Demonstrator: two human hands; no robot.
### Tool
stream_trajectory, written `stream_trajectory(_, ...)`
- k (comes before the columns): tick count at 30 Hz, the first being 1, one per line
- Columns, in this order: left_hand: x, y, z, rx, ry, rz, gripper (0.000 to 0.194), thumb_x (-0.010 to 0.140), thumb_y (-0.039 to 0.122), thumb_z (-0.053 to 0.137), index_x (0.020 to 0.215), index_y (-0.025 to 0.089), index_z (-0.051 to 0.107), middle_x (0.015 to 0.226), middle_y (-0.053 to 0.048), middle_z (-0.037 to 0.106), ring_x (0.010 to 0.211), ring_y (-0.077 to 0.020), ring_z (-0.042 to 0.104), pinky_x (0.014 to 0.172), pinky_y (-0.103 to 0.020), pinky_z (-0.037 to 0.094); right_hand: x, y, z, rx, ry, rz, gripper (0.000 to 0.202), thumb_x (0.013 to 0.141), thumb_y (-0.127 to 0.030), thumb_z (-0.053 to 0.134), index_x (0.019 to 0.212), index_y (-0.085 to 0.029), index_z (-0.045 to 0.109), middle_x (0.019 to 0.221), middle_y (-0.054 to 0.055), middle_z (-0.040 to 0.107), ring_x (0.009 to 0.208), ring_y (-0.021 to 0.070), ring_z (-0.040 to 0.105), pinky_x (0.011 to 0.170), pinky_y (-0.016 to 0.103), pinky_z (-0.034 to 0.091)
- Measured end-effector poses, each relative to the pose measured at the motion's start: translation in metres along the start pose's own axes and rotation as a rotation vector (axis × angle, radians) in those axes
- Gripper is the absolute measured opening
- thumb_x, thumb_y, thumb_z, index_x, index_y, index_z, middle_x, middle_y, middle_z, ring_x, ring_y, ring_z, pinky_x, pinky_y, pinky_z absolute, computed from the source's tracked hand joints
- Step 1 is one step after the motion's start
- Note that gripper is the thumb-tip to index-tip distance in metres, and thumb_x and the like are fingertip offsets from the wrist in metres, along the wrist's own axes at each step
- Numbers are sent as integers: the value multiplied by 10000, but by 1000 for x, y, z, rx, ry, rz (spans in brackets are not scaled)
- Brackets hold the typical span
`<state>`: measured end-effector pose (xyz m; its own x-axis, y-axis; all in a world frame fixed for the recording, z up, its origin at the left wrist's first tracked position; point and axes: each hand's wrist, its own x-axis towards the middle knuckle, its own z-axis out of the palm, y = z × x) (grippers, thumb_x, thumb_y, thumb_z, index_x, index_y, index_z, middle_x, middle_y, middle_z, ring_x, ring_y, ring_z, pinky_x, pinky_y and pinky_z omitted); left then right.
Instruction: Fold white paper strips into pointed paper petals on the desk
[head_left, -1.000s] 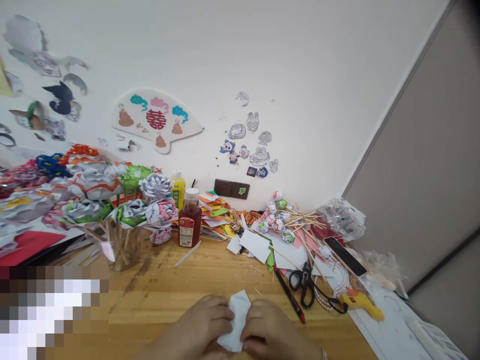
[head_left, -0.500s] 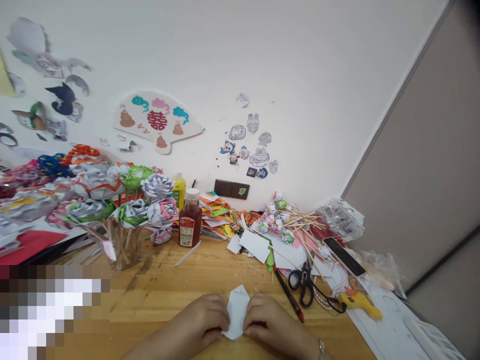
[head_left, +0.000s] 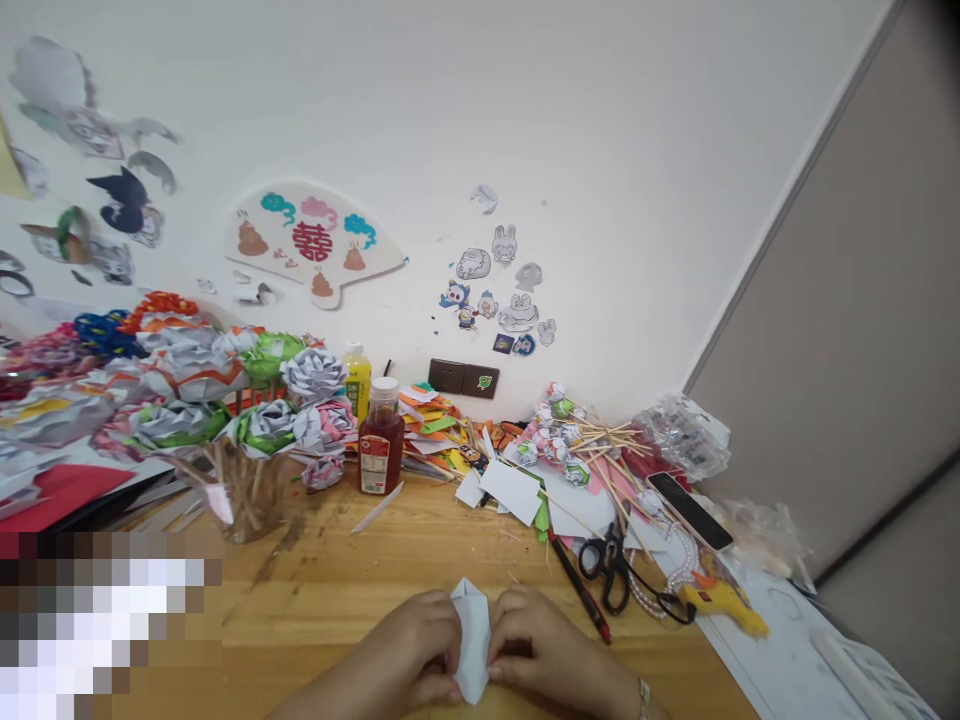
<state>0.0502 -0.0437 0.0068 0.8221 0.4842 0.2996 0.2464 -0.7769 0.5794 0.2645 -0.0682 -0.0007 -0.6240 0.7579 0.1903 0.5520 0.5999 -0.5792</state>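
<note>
A small folded piece of white paper (head_left: 472,645) with pointed ends stands between my two hands, low in the head view near the front of the wooden table. My left hand (head_left: 427,645) pinches its left edge with curled fingers. On the opposite edge, the fingers of my right hand (head_left: 525,645) are pressed together around the paper. A bracelet circles the right wrist.
Black scissors (head_left: 606,568), a dark pen (head_left: 580,588) and a yellow glue gun (head_left: 724,605) lie to the right, below a phone (head_left: 690,510). Behind stand a red-brown bottle (head_left: 381,440), white paper sheets (head_left: 511,490) and paper flowers (head_left: 266,425) at left.
The paper has turned slightly and looks narrower, its top point now further left and its lower end nearer me. Both hands keep hold of it, with the left hand's fingers shifted slightly.
</note>
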Motion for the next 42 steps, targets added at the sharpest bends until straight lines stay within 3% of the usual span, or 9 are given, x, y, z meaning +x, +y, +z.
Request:
stream_trajectory(7, -3, 2, -10, -106, -48, -45, 63, 813, 207, 615, 761, 226, 645, 917, -5, 646, 905, -142, 562, 819, -233, 419, 4, 1, 7, -75, 25, 25, 53, 785, -214, 679, 749, -185, 654, 770, -14, 646, 791, 134, 574, 784, 246, 368)
stream_trajectory(17, 2, 5, -2, 66, 59, -124, 126, 727, 88, 614, 717, 213, 603, 885, -5, 612, 885, -169, 527, 783, -269, 403, 7, 0, 12, -105, 83, 135, 97, 695, -187, 758, 717, -181, 663, 728, -29, 620, 771, 132, 563, 754, 231, 362)
stream_trajectory(23, 4, 4, 16, 152, 161, -210, 130, 705, 74, 565, 685, 202, 574, 822, -14, 587, 832, -176, 518, 732, -276, 398, 9, -5, 14, -120, 97, 160, 73, 723, -186, 725, 725, -188, 651, 739, -26, 611, 780, 135, 558, 758, 236, 361)
stream_trajectory(32, 4, 6, 16, 134, 145, -248, 139, 691, 67, 594, 692, 197, 545, 869, -10, 580, 872, -182, 502, 760, -283, 378, 7, -13, 20, -265, 95, 174, 49, 777, -173, 648, 762, -196, 607, 796, -10, 618, 803, 150, 536, 763, 258, 344)
stream_trajectory(42, 5, 9, 21, 237, 118, -325, 94, 736, 152, 602, 679, 177, 532, 850, -40, 572, 847, -212, 498, 721, -308, 370, 6, -15, 21, -190, 175, 282, 176, 694, -162, 725, 738, -190, 558, 789, -29, 577, 780, 146, 499, 690, 232, 320)
